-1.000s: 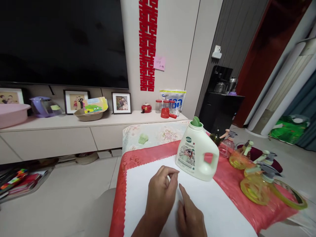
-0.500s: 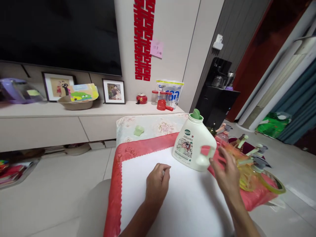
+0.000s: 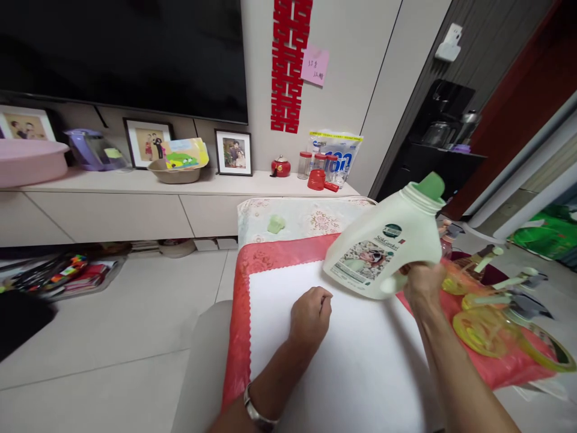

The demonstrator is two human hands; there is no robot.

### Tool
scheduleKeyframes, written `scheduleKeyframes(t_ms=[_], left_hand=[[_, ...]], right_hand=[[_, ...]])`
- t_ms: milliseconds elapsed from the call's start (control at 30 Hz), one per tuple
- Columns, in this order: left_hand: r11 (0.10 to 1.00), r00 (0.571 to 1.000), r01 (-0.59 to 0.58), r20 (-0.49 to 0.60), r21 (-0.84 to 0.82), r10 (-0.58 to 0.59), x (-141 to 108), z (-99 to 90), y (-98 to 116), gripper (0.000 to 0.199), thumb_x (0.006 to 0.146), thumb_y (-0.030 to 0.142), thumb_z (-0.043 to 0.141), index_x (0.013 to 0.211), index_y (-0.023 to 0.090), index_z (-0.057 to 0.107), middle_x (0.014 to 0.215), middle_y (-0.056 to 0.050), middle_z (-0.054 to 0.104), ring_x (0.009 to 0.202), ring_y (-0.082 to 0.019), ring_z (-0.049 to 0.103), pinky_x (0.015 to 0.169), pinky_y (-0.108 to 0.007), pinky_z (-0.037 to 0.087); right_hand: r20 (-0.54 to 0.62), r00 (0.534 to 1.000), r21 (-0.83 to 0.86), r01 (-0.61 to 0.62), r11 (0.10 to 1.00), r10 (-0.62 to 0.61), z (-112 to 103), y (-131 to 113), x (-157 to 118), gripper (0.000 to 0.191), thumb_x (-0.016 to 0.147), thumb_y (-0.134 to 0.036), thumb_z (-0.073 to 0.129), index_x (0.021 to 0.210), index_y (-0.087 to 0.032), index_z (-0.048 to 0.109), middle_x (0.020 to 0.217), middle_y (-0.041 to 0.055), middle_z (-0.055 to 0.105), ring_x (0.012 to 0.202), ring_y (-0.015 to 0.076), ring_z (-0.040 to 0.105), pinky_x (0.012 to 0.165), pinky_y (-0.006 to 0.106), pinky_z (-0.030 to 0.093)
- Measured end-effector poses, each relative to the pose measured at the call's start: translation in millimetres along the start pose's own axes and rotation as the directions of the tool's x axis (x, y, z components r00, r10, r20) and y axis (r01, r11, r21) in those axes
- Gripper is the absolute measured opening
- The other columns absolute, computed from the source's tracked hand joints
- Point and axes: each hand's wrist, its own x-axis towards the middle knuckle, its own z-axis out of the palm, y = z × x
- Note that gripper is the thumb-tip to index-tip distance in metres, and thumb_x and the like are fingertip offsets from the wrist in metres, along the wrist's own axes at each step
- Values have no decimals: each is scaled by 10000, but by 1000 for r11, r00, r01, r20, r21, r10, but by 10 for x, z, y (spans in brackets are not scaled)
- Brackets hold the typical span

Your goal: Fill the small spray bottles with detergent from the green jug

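Note:
My right hand (image 3: 424, 285) is wrapped round the handle of a large pale detergent jug (image 3: 383, 240). The jug tilts to the right, with an uncapped green spout (image 3: 431, 185) at its mouth and a picture label facing me. Its lower edge is close to the white mat (image 3: 288, 294); I cannot tell whether they touch. My left hand (image 3: 311, 319) rests on the mat with curled fingers and holds nothing visible, left of the jug's base. A small pale green object (image 3: 276, 224) lies on the flowered cloth (image 3: 324, 219) behind.
At the right on the red cover (image 3: 487, 367) are pump bottles (image 3: 482, 331) with yellow liquid and a roll of tape (image 3: 552, 346). Behind the table runs a low cabinet (image 3: 103, 210) holding photo frames, a basket (image 3: 174, 174), a red pot (image 3: 280, 167) and jars.
My right hand has gone from open beside the handle to gripping it. The jug has tipped from upright to the right. My left hand stays curled on the mat; the view has shifted.

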Motion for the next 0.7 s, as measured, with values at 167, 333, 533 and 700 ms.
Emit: scheduleKeyframes(t_ms=[167, 333, 533, 700], left_hand=[[1000, 1000, 1, 17, 12, -1, -10, -12, 15, 232, 873, 109, 467, 916, 196, 677, 823, -4, 714, 679, -138, 617, 698, -249, 460], [1000, 1000, -6, 23, 27, 6, -15, -3, 13, 214, 872, 107, 482, 896, 184, 681, 834, -24, 721, 739, -155, 648, 721, -257, 460], [999, 999, 2, 44, 42, -4, -2, 4, -9, 211, 869, 129, 482, 909, 193, 679, 876, -34, 743, 754, -172, 665, 721, -270, 469], [1000, 997, -4, 73, 11, 3, 7, -23, 1, 234, 886, 212, 444, 929, 185, 672, 915, -65, 750, 846, -217, 689, 772, -316, 483]], right_hand=[[76, 997, 18, 7, 1000, -9, 165, -183, -36, 290, 1035, -346, 569, 987, -59, 564, 773, -5, 498, 609, 25, 463, 545, 100, 432], [137, 989, -62, -42, 997, 51, 199, -107, -181, 282, 1026, -339, 583, 1006, -57, 576, 817, 10, 523, 656, 39, 499, 582, 117, 463], [241, 965, -144, -74, 987, 108, 190, 40, -225, 314, 1022, -367, 584, 1091, -61, 589, 942, 45, 560, 787, 84, 560, 686, 176, 522], [391, 919, -174, 33, 984, 39, 90, -61, -197, 325, 1021, -376, 587, 1110, -64, 594, 971, 53, 571, 829, 100, 576, 740, 212, 540]])
